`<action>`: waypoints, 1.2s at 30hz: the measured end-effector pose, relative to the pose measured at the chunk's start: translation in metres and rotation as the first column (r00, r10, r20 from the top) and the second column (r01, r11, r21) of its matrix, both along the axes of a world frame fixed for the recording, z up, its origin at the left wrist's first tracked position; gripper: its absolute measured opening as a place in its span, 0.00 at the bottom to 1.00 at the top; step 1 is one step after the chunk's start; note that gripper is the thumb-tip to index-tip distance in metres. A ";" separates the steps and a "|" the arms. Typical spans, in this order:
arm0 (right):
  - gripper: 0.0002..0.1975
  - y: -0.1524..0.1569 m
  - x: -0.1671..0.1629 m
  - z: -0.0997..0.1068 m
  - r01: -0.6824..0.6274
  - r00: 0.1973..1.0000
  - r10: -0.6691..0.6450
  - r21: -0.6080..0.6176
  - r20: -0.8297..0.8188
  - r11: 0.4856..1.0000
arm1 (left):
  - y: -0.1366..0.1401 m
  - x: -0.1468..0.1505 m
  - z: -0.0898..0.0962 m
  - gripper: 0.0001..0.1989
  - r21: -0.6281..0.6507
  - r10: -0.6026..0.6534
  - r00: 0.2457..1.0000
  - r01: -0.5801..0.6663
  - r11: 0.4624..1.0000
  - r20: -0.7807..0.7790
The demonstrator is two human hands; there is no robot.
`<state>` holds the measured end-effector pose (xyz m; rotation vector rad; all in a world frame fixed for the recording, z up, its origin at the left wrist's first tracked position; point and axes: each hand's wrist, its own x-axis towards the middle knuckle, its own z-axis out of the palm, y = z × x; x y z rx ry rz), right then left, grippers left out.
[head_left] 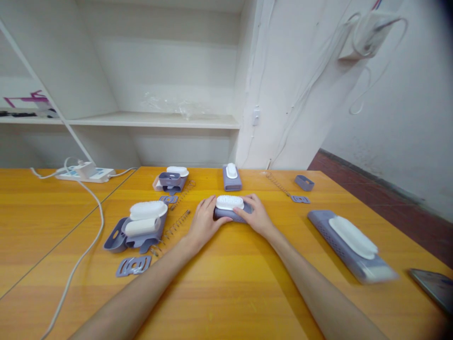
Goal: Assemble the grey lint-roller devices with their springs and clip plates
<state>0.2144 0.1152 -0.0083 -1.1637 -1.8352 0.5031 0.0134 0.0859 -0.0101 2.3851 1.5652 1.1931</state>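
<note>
On the table in front of me lies a grey-purple plastic case [226, 216] with a white oval bristled brush piece [229, 202] on top. My left hand [208, 218] grips its left end, thumb along the near side. At the right end my right hand [257, 215] holds it, thumb and fingers closed around the case and brush piece. A similar case with a white oval top [231, 177] stands just beyond. To the left of my left hand lies a coiled metal spring [177, 224], apart from the fingers.
Grey-purple case parts with white pieces [146, 224] lie at left, near a slotted plate [133, 266]. Another set [173, 179] sits behind. At right are a larger case [348, 243], a small grey cup [304, 182] and a phone [433, 285]. A power strip [87, 172] trails a white cable.
</note>
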 end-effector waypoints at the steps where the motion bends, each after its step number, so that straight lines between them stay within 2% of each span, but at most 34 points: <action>1: 0.21 0.001 0.000 -0.001 -0.001 1.000 0.001 0.002 -0.009 1.000 | 0.001 0.000 0.001 0.33 -0.019 -0.010 0.999 0.010 1.000 0.035; 7: 0.20 0.001 -0.002 0.000 0.013 1.000 -0.013 0.004 0.005 1.000 | 0.004 0.000 0.004 0.32 -0.105 -0.062 0.975 0.086 0.991 0.213; 12: 0.22 -0.002 -0.005 0.002 0.036 0.999 -0.036 0.024 0.017 0.999 | 0.006 -0.002 -0.002 0.31 -0.128 -0.139 0.963 0.172 0.977 0.232; 16: 0.22 -0.001 -0.005 0.000 0.035 0.999 -0.034 0.032 -0.007 0.999 | 0.005 -0.002 -0.003 0.32 -0.134 -0.114 0.977 0.139 0.981 0.181; 21: 0.25 0.002 -0.003 -0.002 0.048 0.998 -0.048 0.010 -0.027 0.999 | -0.003 0.001 0.002 0.29 -0.079 0.042 0.999 -0.039 0.996 0.033; 23: 0.26 0.001 -0.003 -0.001 0.036 0.999 -0.036 0.004 -0.008 0.999 | -0.004 0.001 0.003 0.26 -0.047 0.072 0.997 -0.071 0.996 0.008; 28: 0.34 -0.007 -0.003 0.007 -0.051 0.996 0.050 0.004 0.071 0.999 | -0.003 -0.001 0.003 0.25 -0.046 0.051 0.997 -0.048 0.998 0.056; 36: 0.33 -0.010 -0.003 0.009 -0.066 0.993 0.067 -0.006 0.096 0.998 | -0.004 -0.001 0.008 0.23 -0.035 0.015 0.996 -0.012 0.999 0.086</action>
